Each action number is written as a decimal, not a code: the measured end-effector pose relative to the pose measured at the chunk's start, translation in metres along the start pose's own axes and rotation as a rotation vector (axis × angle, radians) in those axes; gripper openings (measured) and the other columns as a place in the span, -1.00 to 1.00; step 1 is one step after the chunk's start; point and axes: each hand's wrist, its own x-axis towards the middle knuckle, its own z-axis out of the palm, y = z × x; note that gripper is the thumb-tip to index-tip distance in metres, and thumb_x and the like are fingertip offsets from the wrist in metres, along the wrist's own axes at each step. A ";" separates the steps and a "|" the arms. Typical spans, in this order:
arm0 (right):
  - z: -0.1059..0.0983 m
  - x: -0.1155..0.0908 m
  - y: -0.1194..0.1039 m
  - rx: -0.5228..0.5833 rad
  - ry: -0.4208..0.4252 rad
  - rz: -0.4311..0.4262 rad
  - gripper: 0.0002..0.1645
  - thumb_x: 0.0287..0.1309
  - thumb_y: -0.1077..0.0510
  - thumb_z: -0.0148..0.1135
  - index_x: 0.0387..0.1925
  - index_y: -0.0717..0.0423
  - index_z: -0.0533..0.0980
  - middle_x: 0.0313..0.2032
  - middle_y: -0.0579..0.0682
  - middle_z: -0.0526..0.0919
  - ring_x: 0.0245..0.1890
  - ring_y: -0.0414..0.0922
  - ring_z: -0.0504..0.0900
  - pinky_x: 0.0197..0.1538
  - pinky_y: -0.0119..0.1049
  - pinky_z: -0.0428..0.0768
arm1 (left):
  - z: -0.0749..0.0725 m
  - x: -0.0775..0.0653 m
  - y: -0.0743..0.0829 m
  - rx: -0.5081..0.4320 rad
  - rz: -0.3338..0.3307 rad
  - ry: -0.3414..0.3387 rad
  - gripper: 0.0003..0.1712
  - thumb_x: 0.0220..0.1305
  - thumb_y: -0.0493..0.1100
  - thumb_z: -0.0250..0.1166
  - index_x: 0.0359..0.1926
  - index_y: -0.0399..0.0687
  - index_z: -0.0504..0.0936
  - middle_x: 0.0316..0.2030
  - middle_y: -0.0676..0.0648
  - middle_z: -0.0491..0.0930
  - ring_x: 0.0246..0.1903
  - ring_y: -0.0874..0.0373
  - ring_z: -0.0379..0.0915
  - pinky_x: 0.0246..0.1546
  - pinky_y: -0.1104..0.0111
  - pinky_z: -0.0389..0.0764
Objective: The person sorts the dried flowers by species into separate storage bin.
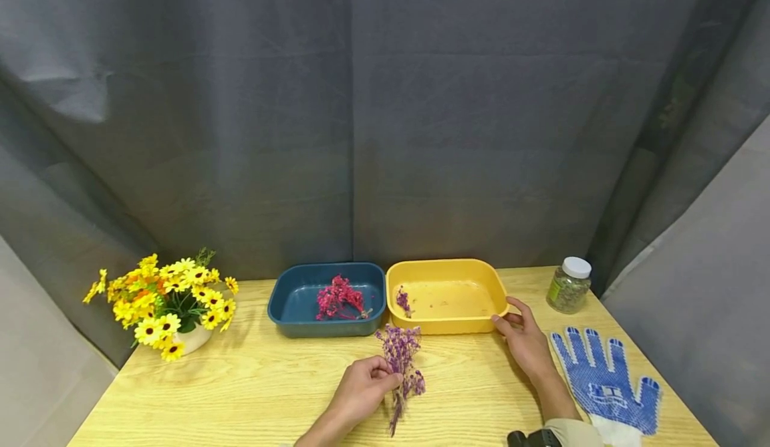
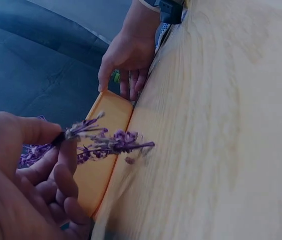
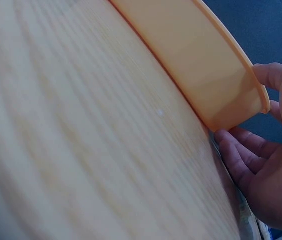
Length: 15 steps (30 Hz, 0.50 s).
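Observation:
Between thumb and fingers, my left hand (image 1: 363,391) pinches the stems of a bunch of purple dried flowers (image 1: 400,352). The bunch is over the table, in front of the yellow plastic basin (image 1: 457,325), its blossoms pointing toward the basin. At the basin's right front corner, my right hand (image 1: 525,345) holds the rim; the thumb lies on the rim and the fingers bend round the side in the right wrist view. A small purple sprig (image 1: 404,301) lies inside the basin at its left. Next to it, a dark blue basin (image 1: 327,329) contains pink dried flowers (image 1: 339,296).
Yellow artificial flowers (image 1: 180,293) in a white pot stand at the left. A jar with a white lid (image 1: 569,286) is at the back right, behind a blue-and-white work glove (image 1: 607,383). A grey curtain (image 1: 361,113) hangs behind the wooden table (image 1: 240,393).

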 end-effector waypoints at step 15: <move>-0.001 -0.001 -0.002 -0.012 -0.002 0.004 -0.15 0.28 -0.29 0.08 0.48 -0.22 0.02 0.28 0.18 0.40 0.25 0.10 0.48 0.07 -0.22 0.49 | 0.008 0.000 -0.010 -0.195 -0.054 -0.097 -0.79 0.16 -0.13 0.34 -0.43 -0.18 0.54 -0.45 -0.09 0.71 -0.65 0.30 0.28 -0.64 0.52 0.29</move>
